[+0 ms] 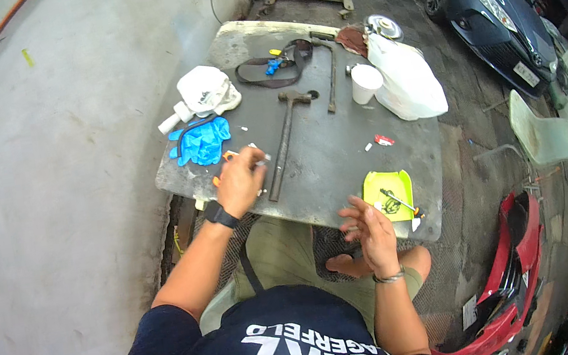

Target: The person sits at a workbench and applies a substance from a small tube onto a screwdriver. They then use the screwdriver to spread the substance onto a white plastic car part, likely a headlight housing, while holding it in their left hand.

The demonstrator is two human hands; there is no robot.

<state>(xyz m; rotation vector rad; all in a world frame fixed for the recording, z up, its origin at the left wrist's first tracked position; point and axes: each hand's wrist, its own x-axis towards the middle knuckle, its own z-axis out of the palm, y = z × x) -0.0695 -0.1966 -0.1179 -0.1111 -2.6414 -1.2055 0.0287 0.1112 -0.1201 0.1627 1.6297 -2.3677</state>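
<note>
My left hand, with a black watch at its wrist, is over the table's near left part, fingers curled together. Small orange and whitish bits show around the fingers; what they grip is hidden. Right beside it lies a hammer with a long metal handle. My right hand is raised at the near edge, fingers apart and holding nothing. Close to it sits a lime-green tray with a thin black cord and a slim black-and-white tool with an orange part. Blue gloves lie beyond my left hand.
The dark table also bears a white bundle, a black strap, a second long metal tool, a white cup, a white bag and a red wrapper. A red bumper lies at the right.
</note>
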